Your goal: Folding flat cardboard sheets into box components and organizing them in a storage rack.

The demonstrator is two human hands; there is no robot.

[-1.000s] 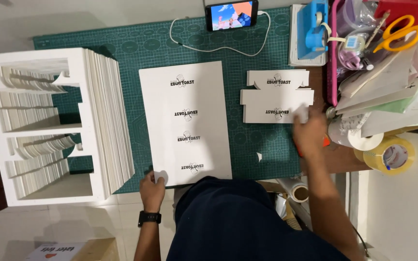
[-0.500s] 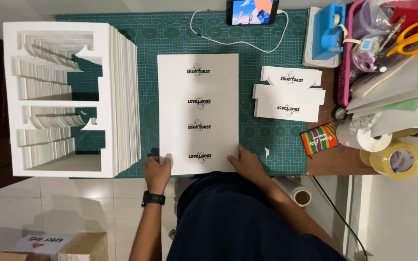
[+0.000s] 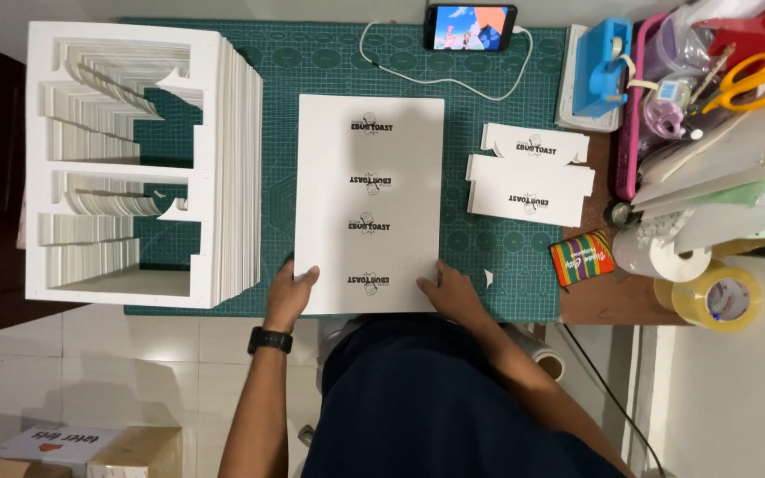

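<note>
Top-down head view. Big white printed sheet (image 3: 369, 204) lies flat, centre of green cutting mat (image 3: 312, 66) on table (image 3: 595, 305), long side running away from person. Left hand (image 3: 292, 292) on sheet's near-left corner, thumb on top, fingers tucked at/under edge; pinching it, not spread. Black watch (image 3: 270, 340) on that wrist. Right hand (image 3: 449, 290) flat-ish on near-right corner, fingers pressing down on edge; can't tell if anything's gripped underneath.

Left of sheet: tall stack of white die-cut offcut sheets (image 3: 135, 168), touching mat's left part, near sheet but apart. Right of sheet: two cut-out white box blanks (image 3: 529, 173), overlapping, on mat's right edge. Phone (image 3: 471, 26) w/ screen on at far edge, white cable (image 3: 436, 75) looping on mat. Far right: blue tape dispenser (image 3: 599, 66), orange scissors (image 3: 750, 80), striped rainbow box (image 3: 582, 257), clear tape roll (image 3: 723, 299).
</note>
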